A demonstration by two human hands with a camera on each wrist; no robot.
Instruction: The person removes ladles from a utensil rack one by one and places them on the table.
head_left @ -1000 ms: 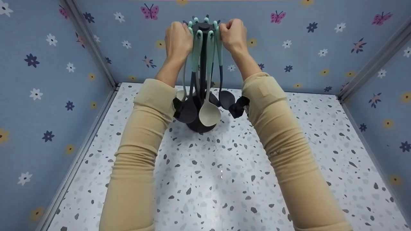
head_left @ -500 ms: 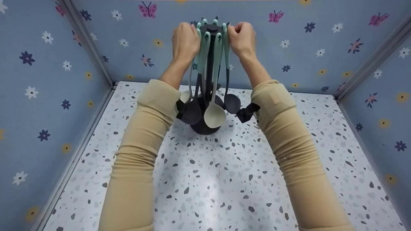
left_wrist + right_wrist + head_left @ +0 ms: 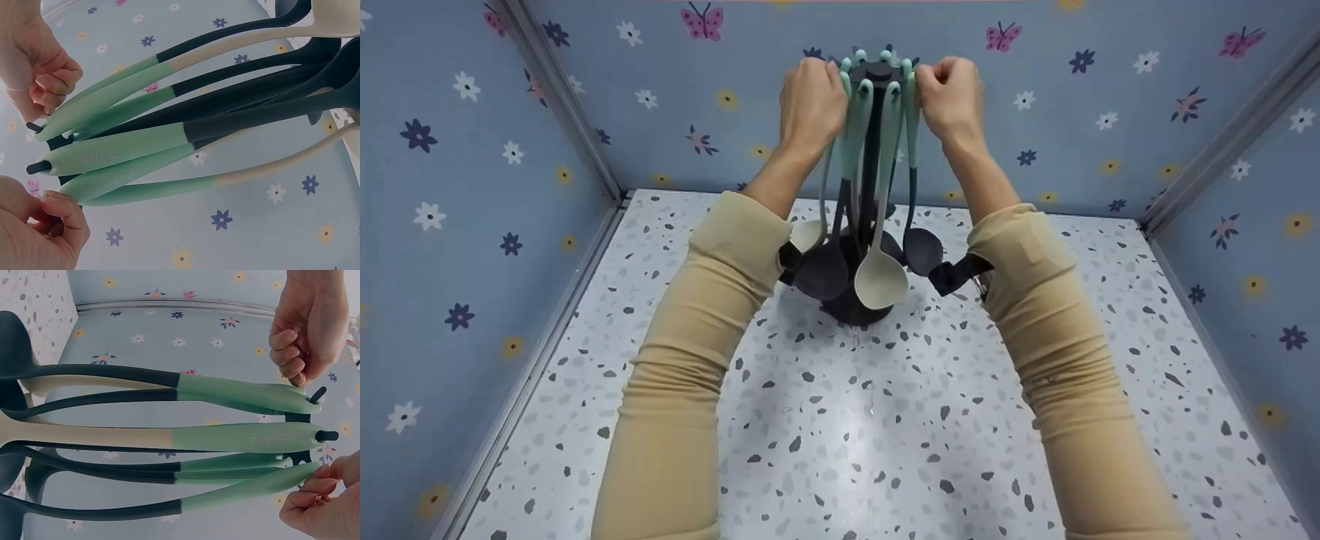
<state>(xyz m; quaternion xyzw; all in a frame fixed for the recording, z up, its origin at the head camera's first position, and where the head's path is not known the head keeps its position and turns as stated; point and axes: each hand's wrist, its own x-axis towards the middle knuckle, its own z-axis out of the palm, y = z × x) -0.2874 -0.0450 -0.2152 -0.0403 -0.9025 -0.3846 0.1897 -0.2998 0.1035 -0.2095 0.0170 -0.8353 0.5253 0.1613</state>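
Observation:
A black utensil stand (image 3: 879,73) with a round base (image 3: 855,313) stands upright, hung with several mint-handled ladles and spoons. My left hand (image 3: 814,105) pinches the left side of its top, where a mint handle (image 3: 107,183) hooks on. On the opposite side my right hand (image 3: 952,99) pinches the top end of a dark ladle (image 3: 922,251), its mint handle (image 3: 253,486) between thumb and fingers. A cream ladle (image 3: 881,281) and another dark ladle (image 3: 821,271) hang at the front. The hooks' exact contact with my fingertips is partly hidden.
Under the stand is a white speckled tabletop (image 3: 840,420). A blue flowered back wall (image 3: 1080,127) rises close behind it, with side walls (image 3: 457,247) left and right. Black wrist mounts (image 3: 960,274) sit close to the hanging ladles.
Both hands and the stand with its hanging utensils have shifted to the right and slightly nearer to me. The grip of both hands looks the same.

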